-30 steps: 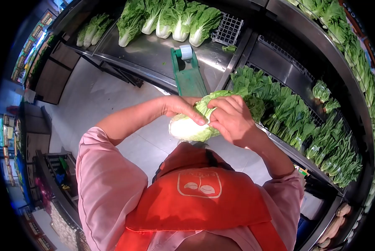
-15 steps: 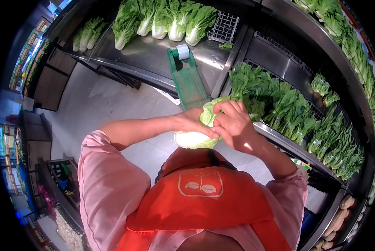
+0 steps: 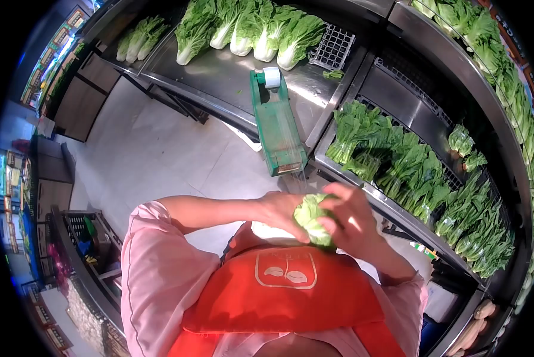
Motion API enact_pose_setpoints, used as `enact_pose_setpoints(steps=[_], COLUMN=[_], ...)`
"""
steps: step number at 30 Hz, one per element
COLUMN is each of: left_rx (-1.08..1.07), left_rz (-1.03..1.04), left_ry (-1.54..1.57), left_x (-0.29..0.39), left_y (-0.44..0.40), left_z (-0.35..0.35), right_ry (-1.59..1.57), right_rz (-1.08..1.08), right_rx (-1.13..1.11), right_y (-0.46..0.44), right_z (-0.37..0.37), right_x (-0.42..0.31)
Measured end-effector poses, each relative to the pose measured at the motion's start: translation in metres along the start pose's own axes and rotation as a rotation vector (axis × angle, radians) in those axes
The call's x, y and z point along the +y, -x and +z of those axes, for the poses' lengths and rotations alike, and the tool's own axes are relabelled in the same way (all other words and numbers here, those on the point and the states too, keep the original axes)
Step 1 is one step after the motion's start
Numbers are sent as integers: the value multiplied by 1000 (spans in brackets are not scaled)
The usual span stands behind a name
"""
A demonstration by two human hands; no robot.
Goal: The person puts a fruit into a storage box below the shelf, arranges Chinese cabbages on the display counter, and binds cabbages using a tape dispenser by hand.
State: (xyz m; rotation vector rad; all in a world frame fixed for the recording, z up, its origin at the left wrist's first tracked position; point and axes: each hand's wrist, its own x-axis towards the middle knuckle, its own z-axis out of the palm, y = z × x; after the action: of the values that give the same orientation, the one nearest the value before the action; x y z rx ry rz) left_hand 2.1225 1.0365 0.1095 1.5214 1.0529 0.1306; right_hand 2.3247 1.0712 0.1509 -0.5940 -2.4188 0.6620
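Close to my apron, a Chinese cabbage (image 3: 312, 218) lies sideways with its white base to the left and its pale green leaves to the right. My left hand (image 3: 280, 213) is wrapped over its middle from above. At the leafy end, the fingers of my right hand (image 3: 351, 215) curl against the leaves, slightly blurred. Just beyond my hands, a green tape dispenser (image 3: 274, 125) with a white roll juts over the edge of the metal counter (image 3: 219, 86). A thin clear strip seems to hang from its near end towards my hands.
Several Chinese cabbages (image 3: 243, 35) line the back of the counter beside a black plastic grate (image 3: 332, 46). Bunches of leafy greens (image 3: 410, 172) fill the right-hand shelf. A dark crate (image 3: 85, 229) stands at the lower left, above the grey floor (image 3: 142, 154).
Both hands have brought the cabbage down, nearer my apron and away from the dispenser. Its leafy end has turned more towards me. The view has shifted slightly.
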Motion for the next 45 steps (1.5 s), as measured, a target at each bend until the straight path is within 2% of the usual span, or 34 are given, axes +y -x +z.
enact_pose_setpoints(steps=[2,5,6,9,12,16,20,27,29,31,34,37,39,41,43,45], left_rx=[4,24,-20,-70,-79,-135,-205,-139,-149,-181,-198,-1,-1,0,-19,71], left_rz=[-45,-103,-92,-153,-130,-154,-160,-138,-136,-142,-235,-47,259,-251,-343,-327], left_ry=[-181,-302,-257,-130,-124,-83,-80,-106,-92,-80,-156,-57,255,41,61,56], left_x=[3,10,8,0,-11,-18,-38,-63,-76,-75,-79,-126,-133,-106,-105,-111], left_y=[2,4,4,6,11,21,22,20,15,18,20,16,17,42,47,54], left_z=[12,30,36,51,63,65,67,72,80,82,82,101,100,81,82,89], right_ry=[-71,-341,-507,-956,-1108,-1271,-1331,-1540,-1507,-1510,-1400,-1190,-1184,-1010,-989,-908], right_rz=[52,329,493,926,1037,1069,1222,1061,1088,1098,1122,1167,957,968,928,853], right_rx=[88,-27,-60,-385,-313,-139,-16,83,125,124,-3,-145,-191,-237,-221,-208], right_y=[-4,-16,-8,-10,-14,-22,-16,-3,1,8,1,-14,-23,-37,-39,-36], right_z=[-8,5,28,64,105,139,164,197,204,214,211,184,165,160,158,158], right_x=[14,47,68,105,101,100,103,138,148,152,144,109,90,67,50,35])
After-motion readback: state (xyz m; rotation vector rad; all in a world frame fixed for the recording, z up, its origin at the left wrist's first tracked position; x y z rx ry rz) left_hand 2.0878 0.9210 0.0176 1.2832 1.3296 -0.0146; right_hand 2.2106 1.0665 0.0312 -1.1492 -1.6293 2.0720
